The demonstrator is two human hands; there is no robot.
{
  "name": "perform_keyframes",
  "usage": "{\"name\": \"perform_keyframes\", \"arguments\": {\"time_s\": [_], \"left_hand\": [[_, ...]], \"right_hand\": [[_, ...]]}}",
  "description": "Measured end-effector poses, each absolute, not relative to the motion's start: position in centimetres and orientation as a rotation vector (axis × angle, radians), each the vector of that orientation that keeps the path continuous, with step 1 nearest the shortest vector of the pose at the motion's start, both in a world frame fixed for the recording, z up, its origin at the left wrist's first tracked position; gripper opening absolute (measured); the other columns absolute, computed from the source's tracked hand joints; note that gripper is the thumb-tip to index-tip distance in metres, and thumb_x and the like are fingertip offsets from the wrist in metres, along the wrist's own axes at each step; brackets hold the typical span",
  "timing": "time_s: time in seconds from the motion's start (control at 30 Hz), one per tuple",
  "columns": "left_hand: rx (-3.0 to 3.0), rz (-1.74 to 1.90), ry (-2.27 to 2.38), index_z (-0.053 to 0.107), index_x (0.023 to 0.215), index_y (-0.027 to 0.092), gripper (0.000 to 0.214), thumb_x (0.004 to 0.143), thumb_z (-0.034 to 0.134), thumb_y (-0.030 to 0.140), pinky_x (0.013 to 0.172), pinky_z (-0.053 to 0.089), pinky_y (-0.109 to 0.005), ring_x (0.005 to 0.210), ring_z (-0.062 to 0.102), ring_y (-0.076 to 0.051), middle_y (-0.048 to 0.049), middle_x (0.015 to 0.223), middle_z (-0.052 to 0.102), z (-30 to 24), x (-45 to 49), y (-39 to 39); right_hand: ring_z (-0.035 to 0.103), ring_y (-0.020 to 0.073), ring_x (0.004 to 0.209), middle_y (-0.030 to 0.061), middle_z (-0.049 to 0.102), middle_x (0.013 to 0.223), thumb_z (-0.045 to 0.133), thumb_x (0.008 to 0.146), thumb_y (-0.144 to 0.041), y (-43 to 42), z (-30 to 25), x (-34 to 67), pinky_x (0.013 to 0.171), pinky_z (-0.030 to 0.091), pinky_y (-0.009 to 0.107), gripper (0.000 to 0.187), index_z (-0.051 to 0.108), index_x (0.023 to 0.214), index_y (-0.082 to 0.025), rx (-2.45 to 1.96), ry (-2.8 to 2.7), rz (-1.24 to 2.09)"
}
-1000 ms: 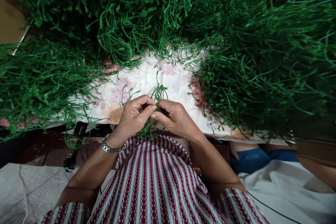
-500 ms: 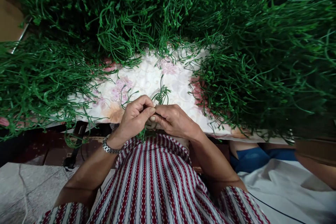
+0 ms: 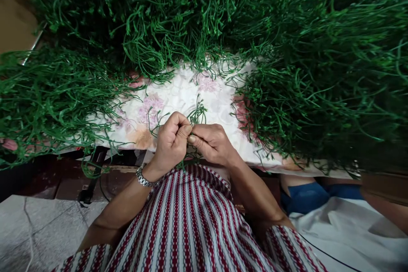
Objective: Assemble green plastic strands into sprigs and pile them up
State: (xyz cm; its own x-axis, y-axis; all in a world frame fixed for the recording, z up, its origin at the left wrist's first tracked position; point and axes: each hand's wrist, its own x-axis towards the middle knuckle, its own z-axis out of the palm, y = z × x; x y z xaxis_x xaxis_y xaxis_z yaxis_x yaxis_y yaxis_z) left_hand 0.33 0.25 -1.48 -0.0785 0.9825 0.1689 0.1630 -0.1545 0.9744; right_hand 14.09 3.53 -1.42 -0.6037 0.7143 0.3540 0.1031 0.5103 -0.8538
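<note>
My left hand (image 3: 174,138) and my right hand (image 3: 212,142) meet at the table's near edge, thumbs and forefingers pinched together with the fingertips almost touching. Between them are thin green stems (image 3: 198,114) with small branching tips. Some of these stick up beyond the fingers over the cloth, and others hang below toward my lap. Exactly where the fingers grip the stems is hidden. A metal-banded watch (image 3: 144,176) is on my left wrist. Just left of that hand, a few loose stems (image 3: 152,121) lie on the floral tablecloth (image 3: 181,89).
Large heaps of similar green stems cover the table: one at the back (image 3: 178,12), one at left (image 3: 57,102), one at right (image 3: 318,93). Stems overhang the near edge at left. At lower right sits another person, whose blue-clad leg (image 3: 307,197) shows.
Both hands stay pinched together on the stems. The left hand has turned a little more upright and shifted slightly right. The whole view has shifted a little.
</note>
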Motion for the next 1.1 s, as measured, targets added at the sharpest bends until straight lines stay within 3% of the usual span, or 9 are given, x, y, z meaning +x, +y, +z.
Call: {"name": "perform_keyframes", "arguments": {"time_s": [0.1, 0.3, 0.47, 0.8, 1.1], "left_hand": [[1.407, 1.330, 1.360, 0.045, 0.073, 0.019, 0.012, 0.084, 0.047, 0.020, 0.055, 0.032, -0.024, 0.058, 0.040, -0.010, 0.0033, 0.063, 0.043, -1.5, 0.5, 0.7], [1.360, 1.307, 1.340, 0.044, 0.070, 0.019, 0.011, 0.081, 0.048, 0.017, 0.053, 0.032, -0.024, 0.057, 0.041, -0.010, 0.0034, 0.061, 0.044, -1.7, 1.1, 1.6], [1.362, 1.274, 1.329, 0.043, 0.069, 0.020, 0.012, 0.080, 0.046, 0.015, 0.051, 0.031, -0.024, 0.054, 0.040, -0.010, 0.0042, 0.058, 0.043, -1.7, 1.6, 1.9], [1.365, 1.270, 1.267, 0.042, 0.067, 0.019, 0.014, 0.079, 0.047, 0.013, 0.052, 0.031, -0.024, 0.055, 0.040, -0.009, 0.0044, 0.058, 0.042, -1.3, 1.8, 2.1], [1.279, 1.286, 1.236, 0.043, 0.066, 0.019, 0.015, 0.079, 0.050, 0.017, 0.051, 0.032, -0.023, 0.054, 0.038, -0.009, 0.0042, 0.058, 0.041, -1.3, 2.0, 2.1]], "right_hand": [[0.031, 0.0056, 0.051, -0.0046, 0.033, 0.055, 0.044, 0.089, -0.022, 3.0, -0.9, 13.7, 0.050, 0.027, 0.020, 0.029, 0.038, 0.061, -0.016, -0.779, -2.039, 0.955], [0.030, 0.0054, 0.049, -0.0051, 0.033, 0.054, 0.044, 0.089, -0.026, 2.2, -1.1, 13.6, 0.048, 0.027, 0.019, 0.031, 0.038, 0.060, -0.016, -0.970, -1.849, 1.146], [0.029, 0.0054, 0.050, -0.0051, 0.031, 0.055, 0.044, 0.089, -0.028, 2.0, -1.3, 14.0, 0.048, 0.026, 0.019, 0.032, 0.038, 0.060, -0.016, -0.995, -1.777, 1.229], [0.030, 0.0057, 0.049, -0.0049, 0.032, 0.054, 0.045, 0.088, -0.023, 2.1, -1.0, 14.7, 0.050, 0.025, 0.021, 0.032, 0.036, 0.059, -0.017, -0.938, -1.929, 1.025], [0.028, 0.0061, 0.048, -0.0051, 0.029, 0.054, 0.045, 0.088, -0.025, 2.3, -1.0, 14.8, 0.048, 0.023, 0.021, 0.033, 0.032, 0.058, -0.018, -0.900, -1.924, 1.061]]}}
